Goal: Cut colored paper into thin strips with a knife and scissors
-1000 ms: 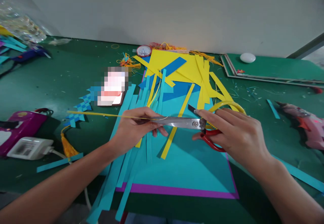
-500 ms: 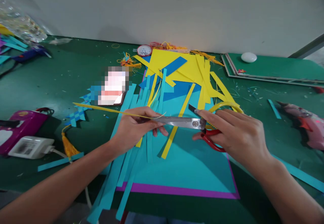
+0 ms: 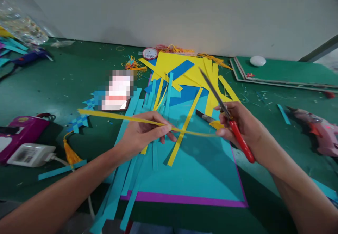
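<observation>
My left hand pinches a narrow yellow paper strip between thumb and fingers. The strip runs sideways, its right end reaching my right thumb. In my right hand is a pair of scissors with red handles, its blades pointing up and to the left. A utility knife with a yellow part lies just left of my right fingers, partly hidden by them. Beneath both hands is a turquoise paper sheet over a purple one. Another yellow strip lies slantwise on it.
Turquoise strips lie left of the sheet, and yellow sheets behind it. A phone, a purple device and a white adapter are on the left. A pink glue gun rests at right, below green boards.
The scissors have swung from lying level along the yellow strip to pointing up and away. My right thumb has come to the strip's right end. My left hand keeps its grip.
</observation>
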The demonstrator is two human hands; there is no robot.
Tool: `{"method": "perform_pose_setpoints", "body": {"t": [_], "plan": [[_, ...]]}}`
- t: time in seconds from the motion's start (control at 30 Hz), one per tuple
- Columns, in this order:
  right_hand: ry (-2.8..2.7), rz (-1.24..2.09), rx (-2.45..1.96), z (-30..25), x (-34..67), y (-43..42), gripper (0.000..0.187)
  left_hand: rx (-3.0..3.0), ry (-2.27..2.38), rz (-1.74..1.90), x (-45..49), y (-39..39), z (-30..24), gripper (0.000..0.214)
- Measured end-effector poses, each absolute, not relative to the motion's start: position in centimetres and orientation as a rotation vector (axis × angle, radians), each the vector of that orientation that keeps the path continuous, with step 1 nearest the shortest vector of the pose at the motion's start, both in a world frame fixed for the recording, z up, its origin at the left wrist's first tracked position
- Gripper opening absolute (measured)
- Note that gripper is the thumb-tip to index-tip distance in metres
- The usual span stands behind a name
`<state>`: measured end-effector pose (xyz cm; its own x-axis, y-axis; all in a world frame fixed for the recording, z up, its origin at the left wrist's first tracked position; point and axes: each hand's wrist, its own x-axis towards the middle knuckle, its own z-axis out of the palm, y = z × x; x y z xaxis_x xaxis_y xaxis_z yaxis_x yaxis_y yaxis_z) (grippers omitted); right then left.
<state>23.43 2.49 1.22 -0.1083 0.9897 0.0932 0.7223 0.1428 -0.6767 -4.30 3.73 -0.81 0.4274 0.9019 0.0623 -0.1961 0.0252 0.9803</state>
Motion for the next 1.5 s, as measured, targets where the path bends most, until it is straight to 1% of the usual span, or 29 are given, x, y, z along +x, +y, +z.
{"method": "perform_pose_setpoints", "body": {"t": [0.07, 0.13, 0.17, 0.23, 0.33, 0.4, 0.5, 0.57, 0.7, 0.8, 0.87, 0.97, 1.03, 1.17, 1.27, 1.4, 1.5], "plan": [[-1.750, 0.777, -1.672, 1.2, 23.9, 2.7, 0.064, 1.237, 0.642, 0.986, -4.6, 3.9, -0.4, 0.009], [-1.650, 0.780, -1.717, 1.2, 24.3, 2.8, 0.055, 1.198, 0.576, 1.001, -4.9, 4.2, 0.2, 0.018], [-1.626, 0.768, -1.743, 1.2, 24.4, 2.9, 0.053, 1.163, 0.558, 0.999, -5.1, 4.3, 0.4, 0.022], [-1.627, 0.711, -1.809, 1.2, 24.5, 3.0, 0.054, 1.092, 0.557, 0.979, -5.4, 4.6, 0.8, 0.025], [-1.710, 0.541, -1.940, 1.0, 24.4, 3.3, 0.059, 1.014, 0.636, 0.929, -5.4, 4.9, 0.9, 0.023], [-1.778, 0.441, -1.992, 0.9, 24.3, 3.5, 0.061, 1.002, 0.760, 0.909, -5.2, 5.0, 0.8, 0.025], [-1.837, 0.376, -2.047, 0.7, 24.4, 3.7, 0.062, 1.041, 0.922, 0.860, -4.9, 5.1, 0.7, 0.027], [-1.852, 0.351, -2.081, 0.7, 24.6, 3.7, 0.064, 1.059, 0.972, 0.832, -4.7, 5.3, 0.7, 0.035], [-1.858, 0.320, -2.087, 0.8, 24.7, 3.7, 0.068, 1.070, 1.040, 0.770, -4.3, 5.7, 1.1, 0.059], [-1.846, 0.335, -2.044, 1.1, 24.5, 3.7, 0.069, 1.123, 1.048, 0.689, -3.6, 5.6, 1.7, 0.069], [-1.836, 0.331, -2.043, 1.3, 24.4, 3.7, 0.069, 1.178, 1.048, 0.601, -3.0, 5.3, 2.2, 0.065], [-1.830, 0.351, -2.075, 1.5, 24.2, 3.8, 0.067, 1.256, 1.065, 0.524, -2.0, 5.1, 2.5, 0.055], [-1.838, 0.362, -2.103, 1.6, 24.2, 3.8, 0.065, 1.372, 1.086, 0.518, -1.5, 5.0, 2.5, 0.055], [-1.882, 0.326, -2.092, 1.8, 24.0, 3.5, 0.058, 2.131, 1.337, 0.374, -0.2, 4.1, 2.7, 0.049], [-1.932, 0.308, -2.030, 1.7, 23.6, 3.1, 0.059, 2.473, 1.491, 0.240, 1.3, 2.1, 2.9, 0.040], [-2.056, 0.263, -2.038, 1.4, 23.1, 2.8, 0.056, 2.662, 1.583, 0.006, 3.0, -0.4, 2.1, 0.042], [-2.090, 0.253, -2.059, 1.4, 23.1, 2.7, 0.057, 2.690, 1.679, -0.128, 3.4, -0.7, 1.6, 0.054]]}}
